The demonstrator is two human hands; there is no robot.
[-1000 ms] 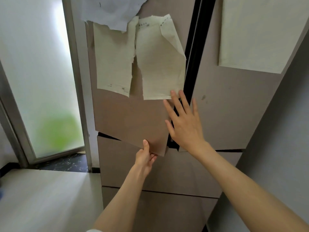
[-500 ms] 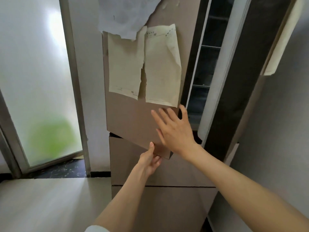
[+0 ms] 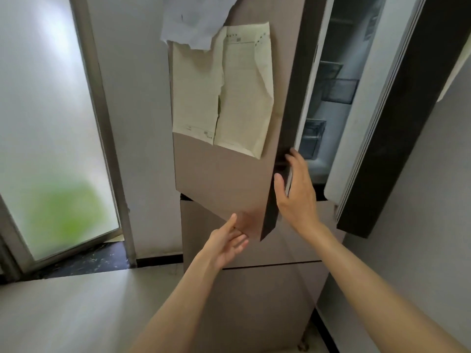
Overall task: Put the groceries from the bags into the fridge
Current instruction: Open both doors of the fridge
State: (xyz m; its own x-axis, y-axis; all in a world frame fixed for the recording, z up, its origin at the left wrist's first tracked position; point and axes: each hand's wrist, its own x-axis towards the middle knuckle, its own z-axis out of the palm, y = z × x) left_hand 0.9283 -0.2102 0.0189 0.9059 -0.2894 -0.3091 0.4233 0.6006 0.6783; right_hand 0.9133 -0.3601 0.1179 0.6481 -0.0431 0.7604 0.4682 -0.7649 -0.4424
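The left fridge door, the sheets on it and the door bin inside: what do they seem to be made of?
Left fridge door: smooth, hard tan panel with a faint sheen, perhaps coated metal or glass; I cannot tell which. Sheets: thin yellowish paper, shown by creases, a torn edge and curling corners. Door bin: clear plastic, probably, since the white liner shows through it.

Smooth, matt brown fridge door [image 3: 224,179] bears creased yellowish paper sheets [image 3: 242,98]; frosted glass window [image 3: 48,123]
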